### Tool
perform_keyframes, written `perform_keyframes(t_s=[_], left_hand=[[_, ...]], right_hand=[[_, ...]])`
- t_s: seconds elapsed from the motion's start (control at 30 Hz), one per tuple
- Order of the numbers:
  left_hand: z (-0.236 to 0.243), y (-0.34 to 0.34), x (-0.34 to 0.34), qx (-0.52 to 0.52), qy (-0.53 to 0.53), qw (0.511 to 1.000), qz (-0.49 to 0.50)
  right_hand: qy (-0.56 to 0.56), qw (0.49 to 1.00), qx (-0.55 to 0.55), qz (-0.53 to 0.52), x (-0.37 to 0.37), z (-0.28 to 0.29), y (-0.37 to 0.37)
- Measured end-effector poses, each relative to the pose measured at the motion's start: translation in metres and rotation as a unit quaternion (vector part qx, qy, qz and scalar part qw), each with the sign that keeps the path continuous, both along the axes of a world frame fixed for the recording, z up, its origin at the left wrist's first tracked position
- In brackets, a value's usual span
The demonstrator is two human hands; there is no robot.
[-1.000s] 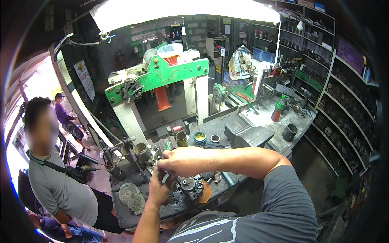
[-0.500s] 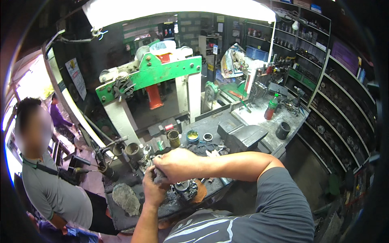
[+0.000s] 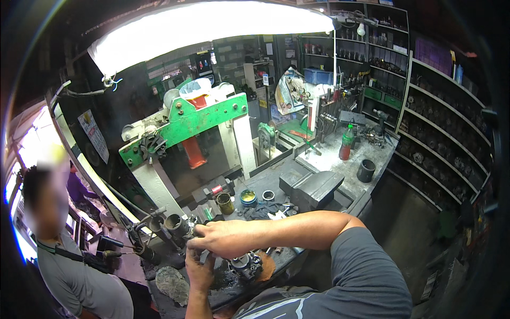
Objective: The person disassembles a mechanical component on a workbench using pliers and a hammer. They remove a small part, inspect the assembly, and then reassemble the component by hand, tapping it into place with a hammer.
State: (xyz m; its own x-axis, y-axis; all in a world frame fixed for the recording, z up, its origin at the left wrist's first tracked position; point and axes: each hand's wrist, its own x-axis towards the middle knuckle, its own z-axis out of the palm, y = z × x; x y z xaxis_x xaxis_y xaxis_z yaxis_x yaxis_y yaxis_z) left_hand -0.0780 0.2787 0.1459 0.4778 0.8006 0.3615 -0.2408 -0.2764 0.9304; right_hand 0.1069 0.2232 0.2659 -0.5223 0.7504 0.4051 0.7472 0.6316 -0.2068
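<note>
My two hands meet over the near side of the dark workbench. My right hand (image 3: 226,237) reaches across from the right, its fingers curled down against my left. From below comes my left hand (image 3: 198,270), fingers bent upward and closed. A small dark piece seems to be between them, mostly covered by the fingers, so its kind cannot be told. Just right of my left hand, a grey metal housing (image 3: 246,265) with several openings sits on the bench. An orange-brown scrap of cloth or leather (image 3: 268,267) lies beside it, and a grey crumpled rag (image 3: 172,285) lies to the left.
Beyond my hands stand a brownish can (image 3: 225,203), a blue tin of yellow grease (image 3: 248,198) and a dark vise (image 3: 313,186). A red bottle (image 3: 346,144) and black cylinder (image 3: 366,170) are farther right. A green press beam (image 3: 186,127) rises behind. A person (image 3: 79,271) stands left.
The whole view has shifted a little. My right hand now covers more of the dark piece, and my hands stay together. The person at the left appears lower in the picture.
</note>
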Motion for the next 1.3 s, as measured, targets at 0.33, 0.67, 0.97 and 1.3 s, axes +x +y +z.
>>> perform_keyframes(t_s=[0.33, 0.67, 0.97, 1.3], left_hand=[[-0.007, 0.006, -0.001, 0.032, 0.074, 0.997, 0.020], [-0.021, 0.000, -0.004, 0.000, 0.015, 1.000, -0.011], [-0.007, 0.004, 0.002, 0.076, 0.120, 0.989, 0.031], [-0.018, 0.013, -0.002, -0.019, 0.025, 0.997, -0.076]], right_hand=[[-0.019, 1.000, -0.017, 0.010, 0.003, 0.006, 0.005], [-0.021, 0.999, -0.039, -0.002, 0.001, 0.005, 0.001], [-0.056, 0.992, -0.101, -0.041, 0.001, 0.020, -0.005], [-0.060, 0.991, -0.105, -0.060, 0.005, 0.016, 0.007]])
